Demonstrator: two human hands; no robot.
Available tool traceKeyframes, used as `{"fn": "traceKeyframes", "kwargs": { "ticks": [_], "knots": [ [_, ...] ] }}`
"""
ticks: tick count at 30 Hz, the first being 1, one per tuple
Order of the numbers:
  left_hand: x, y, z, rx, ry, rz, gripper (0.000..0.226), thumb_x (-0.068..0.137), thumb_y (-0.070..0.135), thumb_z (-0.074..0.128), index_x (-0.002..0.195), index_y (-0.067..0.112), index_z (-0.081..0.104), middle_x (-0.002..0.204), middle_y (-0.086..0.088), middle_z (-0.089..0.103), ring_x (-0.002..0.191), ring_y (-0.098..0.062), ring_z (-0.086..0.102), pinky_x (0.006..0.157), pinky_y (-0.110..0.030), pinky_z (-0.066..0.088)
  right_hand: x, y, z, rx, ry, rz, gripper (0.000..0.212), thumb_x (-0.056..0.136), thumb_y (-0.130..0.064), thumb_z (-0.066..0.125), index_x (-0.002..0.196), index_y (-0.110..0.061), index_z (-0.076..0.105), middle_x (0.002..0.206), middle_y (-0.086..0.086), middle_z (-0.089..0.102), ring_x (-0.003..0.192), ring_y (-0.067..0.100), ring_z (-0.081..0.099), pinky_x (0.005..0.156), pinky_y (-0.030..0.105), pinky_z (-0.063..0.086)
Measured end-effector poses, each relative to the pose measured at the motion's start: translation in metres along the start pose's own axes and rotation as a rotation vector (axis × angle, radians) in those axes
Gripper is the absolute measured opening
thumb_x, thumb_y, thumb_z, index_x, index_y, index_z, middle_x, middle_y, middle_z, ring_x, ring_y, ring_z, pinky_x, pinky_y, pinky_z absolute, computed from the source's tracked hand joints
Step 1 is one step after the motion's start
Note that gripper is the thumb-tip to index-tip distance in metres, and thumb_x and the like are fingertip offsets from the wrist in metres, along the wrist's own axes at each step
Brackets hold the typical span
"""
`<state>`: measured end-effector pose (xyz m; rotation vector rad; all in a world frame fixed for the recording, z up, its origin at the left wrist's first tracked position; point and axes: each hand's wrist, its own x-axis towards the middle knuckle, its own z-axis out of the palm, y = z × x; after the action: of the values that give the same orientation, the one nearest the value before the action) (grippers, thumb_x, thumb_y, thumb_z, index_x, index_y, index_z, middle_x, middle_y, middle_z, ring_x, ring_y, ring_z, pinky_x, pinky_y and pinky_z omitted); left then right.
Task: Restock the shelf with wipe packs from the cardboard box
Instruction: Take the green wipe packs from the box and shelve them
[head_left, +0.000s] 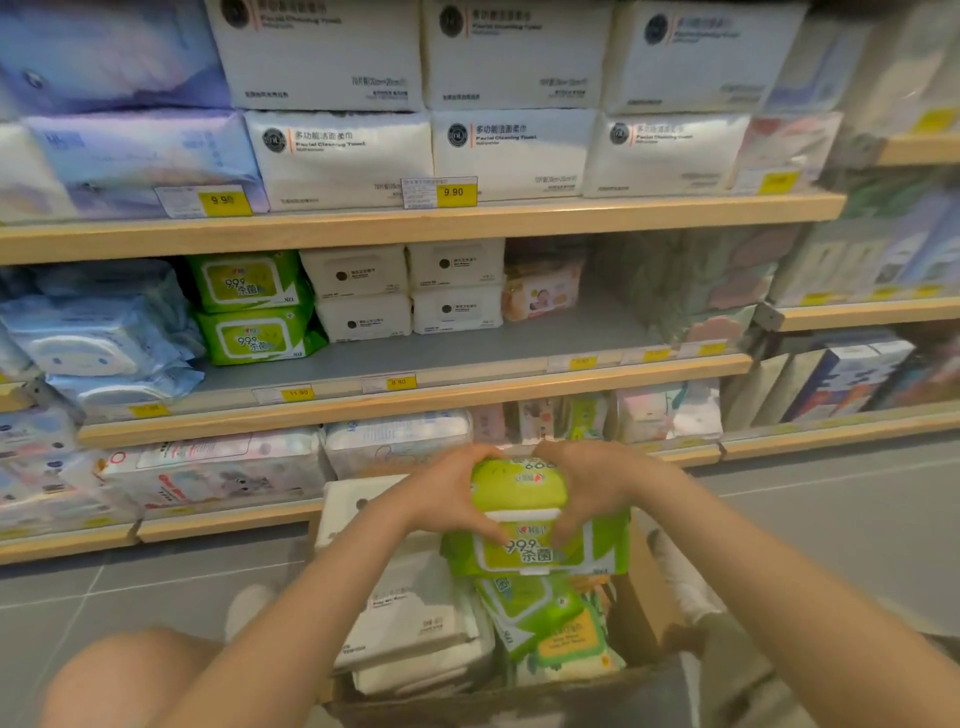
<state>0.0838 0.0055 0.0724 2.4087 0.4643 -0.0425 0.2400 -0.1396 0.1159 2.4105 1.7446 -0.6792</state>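
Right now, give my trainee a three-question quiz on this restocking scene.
1. True or false: both hands, left and right, hold green wipe packs above the cardboard box.
2. Which packs stand right beside the green stack already on the middle shelf? A) white packs B) blue boxes C) pink packs
3. Fill in: the yellow price tag under the white facial towel packs reads ____.

Key: 1 true; 2 A, the white packs; 3 9.90.
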Motion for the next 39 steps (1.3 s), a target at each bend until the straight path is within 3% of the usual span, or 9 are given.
{"fn": "traceKeyframes", "kwargs": {
  "ticks": [4, 7, 9, 13, 18, 23, 27, 33, 39],
  "knots": [
    [0.023, -0.004, 0.015, -0.119, 0.058, 0.041, 0.113, 0.055, 0.045, 0.087, 0.146, 0.029, 0.022, 0.148, 0.006, 0.027, 0.137, -0.011, 0.026, 0.112, -0.032, 0.027, -0.02, 0.048, 0.029, 0.069, 0.212, 0.151, 0.105, 0.056, -0.057, 0.08, 0.141, -0.023, 0.028, 0.14, -0.001, 0.044, 0.121, 0.021, 0.047, 0.093, 0.036, 0.046],
    [0.044, -0.015, 0.043, -0.048, -0.056, 0.046, 0.118, 0.055, 0.047, 0.086, 0.148, 0.032, 0.015, 0.154, 0.006, 0.02, 0.139, -0.01, 0.023, 0.113, -0.031, 0.026, -0.034, 0.088, 0.043, 0.218, 0.272, 0.329, 0.101, 0.055, -0.054, 0.082, 0.138, -0.02, 0.034, 0.135, 0.001, 0.049, 0.119, 0.022, 0.049, 0.091, 0.037, 0.046],
    [0.054, -0.02, 0.067, 0.145, -0.216, 0.078, 0.11, 0.06, 0.045, 0.084, 0.147, 0.033, 0.018, 0.155, 0.007, 0.018, 0.141, -0.013, 0.019, 0.114, -0.031, 0.022, -0.04, 0.109, 0.052, 0.296, 0.283, 0.405, 0.096, 0.053, -0.053, 0.083, 0.131, -0.021, 0.039, 0.126, 0.002, 0.055, 0.111, 0.023, 0.053, 0.086, 0.036, 0.048],
    [0.081, -0.024, 0.093, 0.69, -0.469, 0.203, 0.1, 0.056, 0.052, 0.081, 0.141, 0.037, 0.033, 0.153, 0.007, 0.023, 0.143, -0.017, 0.013, 0.114, -0.057, 0.0, -0.041, 0.13, 0.078, 0.423, 0.287, 0.46, 0.087, 0.051, -0.046, 0.086, 0.123, -0.023, 0.044, 0.109, -0.001, 0.058, 0.1, 0.021, 0.057, 0.08, 0.034, 0.049],
    [0.114, -0.027, 0.09, 0.88, -0.603, 0.198, 0.101, 0.043, 0.066, 0.079, 0.132, 0.034, 0.045, 0.138, 0.001, 0.044, 0.126, -0.022, 0.036, 0.106, -0.044, 0.027, -0.028, 0.135, 0.101, 0.462, 0.267, 0.462, 0.08, 0.053, -0.045, 0.086, 0.119, -0.022, 0.047, 0.105, -0.003, 0.059, 0.095, 0.018, 0.058, 0.077, 0.031, 0.049],
    [0.128, -0.013, 0.08, 0.888, -0.743, 0.147, 0.118, 0.05, 0.052, 0.086, 0.146, 0.022, 0.025, 0.148, -0.005, 0.029, 0.124, -0.027, 0.04, 0.1, -0.037, 0.04, -0.019, 0.133, 0.106, 0.482, 0.249, 0.473, 0.082, 0.052, -0.049, 0.084, 0.121, -0.025, 0.047, 0.109, -0.001, 0.061, 0.094, 0.019, 0.058, 0.08, 0.033, 0.05],
    [0.122, -0.008, 0.078, 0.946, -0.706, 0.254, 0.114, 0.051, 0.057, 0.083, 0.144, 0.019, 0.03, 0.154, -0.002, 0.016, 0.13, -0.025, 0.034, 0.108, -0.039, 0.031, -0.019, 0.13, 0.108, 0.55, 0.254, 0.459, 0.082, 0.053, -0.045, 0.085, 0.122, -0.024, 0.047, 0.108, -0.002, 0.061, 0.094, 0.018, 0.059, 0.079, 0.031, 0.051],
    [0.102, -0.016, 0.074, 0.925, -0.634, 0.306, 0.108, 0.048, 0.059, 0.082, 0.14, 0.036, 0.03, 0.135, 0.0, 0.049, 0.124, -0.023, 0.045, 0.105, -0.043, 0.028, -0.025, 0.123, 0.099, 0.545, 0.278, 0.443, 0.081, 0.051, -0.042, 0.086, 0.12, -0.024, 0.048, 0.1, -0.006, 0.057, 0.09, 0.017, 0.058, 0.076, 0.03, 0.05],
    [0.067, -0.011, 0.048, 0.962, -0.323, 0.326, 0.095, 0.059, 0.064, 0.07, 0.136, 0.023, 0.032, 0.129, -0.001, 0.051, 0.116, -0.021, 0.045, 0.097, -0.041, 0.028, -0.04, 0.116, 0.074, 0.521, 0.327, 0.422, 0.08, 0.05, -0.041, 0.088, 0.118, -0.026, 0.048, 0.1, -0.008, 0.058, 0.088, 0.015, 0.057, 0.067, 0.027, 0.047]
  ]
}}
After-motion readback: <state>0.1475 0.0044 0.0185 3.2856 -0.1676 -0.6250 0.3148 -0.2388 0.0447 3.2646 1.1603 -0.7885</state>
